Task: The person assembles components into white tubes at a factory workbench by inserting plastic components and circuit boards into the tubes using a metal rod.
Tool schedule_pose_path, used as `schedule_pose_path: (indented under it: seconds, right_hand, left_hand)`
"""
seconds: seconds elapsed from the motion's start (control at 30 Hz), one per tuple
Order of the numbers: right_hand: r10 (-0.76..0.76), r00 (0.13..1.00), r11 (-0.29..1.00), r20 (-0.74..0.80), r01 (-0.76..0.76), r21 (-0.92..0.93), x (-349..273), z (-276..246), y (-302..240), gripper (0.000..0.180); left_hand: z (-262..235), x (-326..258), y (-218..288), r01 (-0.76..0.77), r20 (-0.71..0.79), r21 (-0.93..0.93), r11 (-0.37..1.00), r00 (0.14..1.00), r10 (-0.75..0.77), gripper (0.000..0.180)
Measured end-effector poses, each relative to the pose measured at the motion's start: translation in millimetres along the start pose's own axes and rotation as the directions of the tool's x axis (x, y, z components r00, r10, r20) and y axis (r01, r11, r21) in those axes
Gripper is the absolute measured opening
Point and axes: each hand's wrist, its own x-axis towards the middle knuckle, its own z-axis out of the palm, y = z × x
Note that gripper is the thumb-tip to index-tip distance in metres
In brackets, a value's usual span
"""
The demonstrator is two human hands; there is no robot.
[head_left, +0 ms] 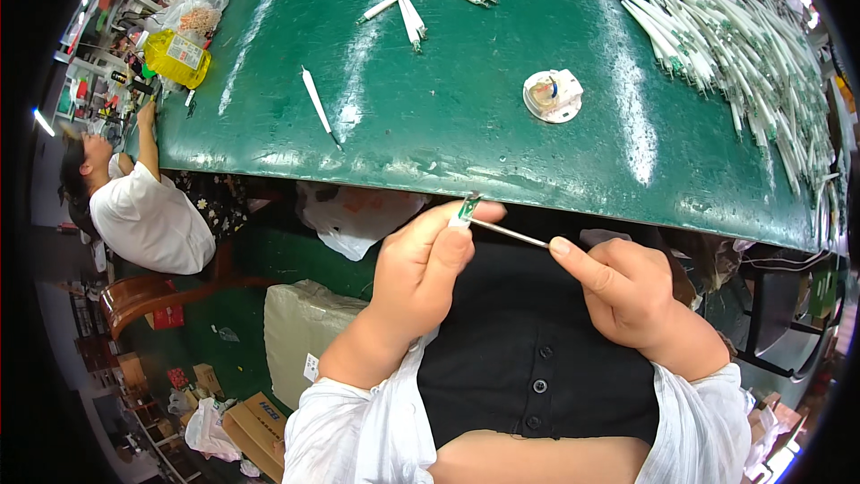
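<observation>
My left hand pinches a slim white piece with a small green circuit board sticking up from its end, close to the table's front edge. Most of that piece is hidden by the fingers. Closed round a thin metal tool, my right hand points it leftward. Its tip meets the white piece just below the green board; the handle is hidden in the palm. Further off on the green table, a similar slender white piece lies alone, and several more lie crossed at the back.
A big heap of white pieces covers the table's right side. A round white dish stands right of centre. At the left are a yellow liquid bottle and a seated co-worker. A wrapped block sits below the table edge.
</observation>
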Motion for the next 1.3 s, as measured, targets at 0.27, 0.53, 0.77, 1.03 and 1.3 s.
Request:
schedule_pose_path:
  seconds: [0.27,0.53,0.77,1.03,1.3]
  right_hand:
    - [0.063,0.998,0.994,0.026,-0.065,0.083,-3.5,2.8,-8.2,0.058]
    - [0.015,1.0,0.98,0.026,-0.01,-0.201,-5.1,0.8,-14.1,0.055]
    - [0.102,0.994,0.994,0.046,-0.103,0.03,-6.0,5.7,-11.5,0.058]
    - [0.067,0.998,0.997,0.013,-0.067,0.047,-8.6,7.6,-7.7,0.057]
    - [-0.072,0.997,0.997,-0.013,0.073,0.036,-13.1,5.2,-12.8,0.05]
  left_hand:
    - [8.4,-10.9,1.3,0.242,0.152,-0.589,0.771,0.97,-0.189,0.041]
    - [8.8,-13.2,-7.4,-0.023,-0.118,-0.013,1.0,0.993,0.022,0.037]
    - [4.1,-9.5,3.2,0.435,0.291,-0.662,0.61,0.9,-0.325,0.048]
    - [8.0,-9.1,-3.5,0.305,0.18,-0.61,0.731,0.952,-0.247,0.044]
    - [8.6,-2.2,-9.8,0.196,-0.228,-0.289,0.937,0.937,-0.266,0.037]
